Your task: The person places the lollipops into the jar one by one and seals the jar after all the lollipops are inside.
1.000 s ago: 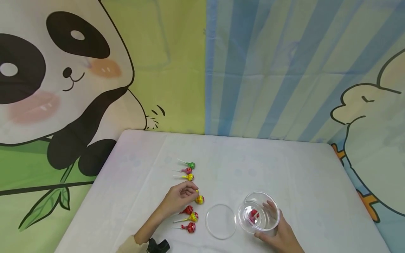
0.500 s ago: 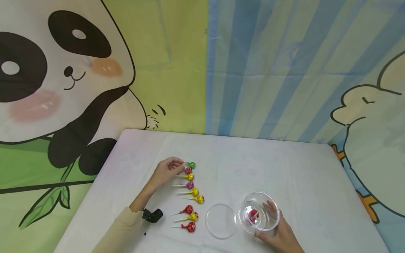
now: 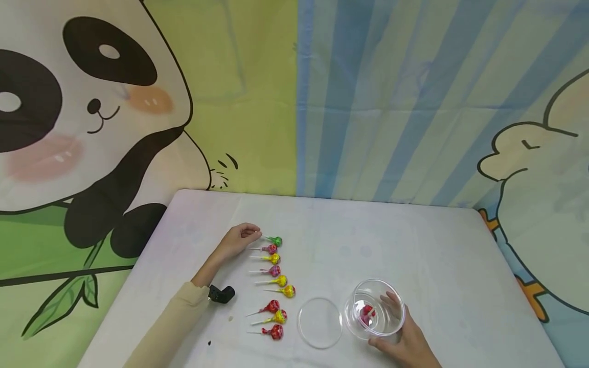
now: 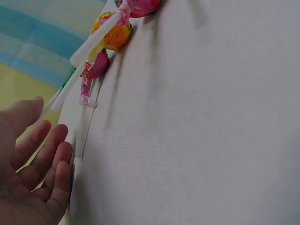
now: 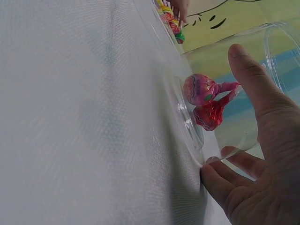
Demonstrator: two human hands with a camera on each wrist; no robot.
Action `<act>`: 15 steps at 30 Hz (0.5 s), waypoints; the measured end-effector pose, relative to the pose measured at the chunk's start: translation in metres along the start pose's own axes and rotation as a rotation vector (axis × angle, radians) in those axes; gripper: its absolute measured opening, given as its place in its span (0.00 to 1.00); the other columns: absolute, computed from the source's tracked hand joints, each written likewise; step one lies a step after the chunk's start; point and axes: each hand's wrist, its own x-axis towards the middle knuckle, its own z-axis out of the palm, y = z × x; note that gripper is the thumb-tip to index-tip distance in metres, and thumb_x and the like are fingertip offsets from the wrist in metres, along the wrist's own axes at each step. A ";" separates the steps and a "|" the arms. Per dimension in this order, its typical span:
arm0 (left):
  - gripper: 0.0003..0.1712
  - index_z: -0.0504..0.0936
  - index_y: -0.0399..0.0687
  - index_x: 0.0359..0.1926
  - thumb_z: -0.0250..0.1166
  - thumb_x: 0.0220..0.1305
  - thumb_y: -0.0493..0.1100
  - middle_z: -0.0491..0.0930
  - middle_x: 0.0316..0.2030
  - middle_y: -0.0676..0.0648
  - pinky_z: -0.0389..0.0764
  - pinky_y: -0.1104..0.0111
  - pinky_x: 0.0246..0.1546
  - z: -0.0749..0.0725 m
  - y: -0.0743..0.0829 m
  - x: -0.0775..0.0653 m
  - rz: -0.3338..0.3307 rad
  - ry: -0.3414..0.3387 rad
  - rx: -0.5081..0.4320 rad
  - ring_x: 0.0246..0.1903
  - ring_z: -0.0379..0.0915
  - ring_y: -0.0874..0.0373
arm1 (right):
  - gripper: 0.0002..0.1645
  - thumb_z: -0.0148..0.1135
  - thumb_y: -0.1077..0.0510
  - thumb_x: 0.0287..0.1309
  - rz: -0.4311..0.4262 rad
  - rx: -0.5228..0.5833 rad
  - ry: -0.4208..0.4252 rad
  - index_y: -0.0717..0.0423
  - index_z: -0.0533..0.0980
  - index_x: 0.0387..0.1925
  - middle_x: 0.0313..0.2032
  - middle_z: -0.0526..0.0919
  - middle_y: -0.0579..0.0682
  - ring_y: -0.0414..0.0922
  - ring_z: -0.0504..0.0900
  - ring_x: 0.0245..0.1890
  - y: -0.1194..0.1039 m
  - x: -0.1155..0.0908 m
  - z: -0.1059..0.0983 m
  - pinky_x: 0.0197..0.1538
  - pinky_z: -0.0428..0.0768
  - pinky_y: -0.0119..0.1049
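My left hand is at the far end of a column of lollipops. Its thumb and forefinger pinch the white stick end of the green lollipop, whose head lies on the table; the other fingers are loosely bent in the left wrist view. My right hand grips a clear round jar from its right side, thumb on the near side and fingers behind. Through the jar's wall, the right wrist view shows a pink lollipop and a red lollipop at the bottom. The jar stands upright with its mouth uncovered.
Below the green one lie several lollipops, among them a yellow lollipop and a red lollipop, sticks pointing left. A clear round lid lies between them and the jar. A patterned curtain hangs behind the white table.
My left hand has moved from the middle of the column up to the far end, reaching the green lollipop, then slid slightly left along its stick. The right hand and jar have stayed put.
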 end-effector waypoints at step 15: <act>0.16 0.85 0.47 0.45 0.64 0.65 0.53 0.85 0.41 0.46 0.75 0.69 0.43 0.004 -0.005 0.002 -0.034 -0.020 -0.040 0.41 0.78 0.58 | 0.68 0.86 0.52 0.24 -0.023 0.011 0.004 0.52 0.58 0.71 0.60 0.76 0.58 0.16 0.65 0.58 0.004 0.000 0.001 0.56 0.52 0.06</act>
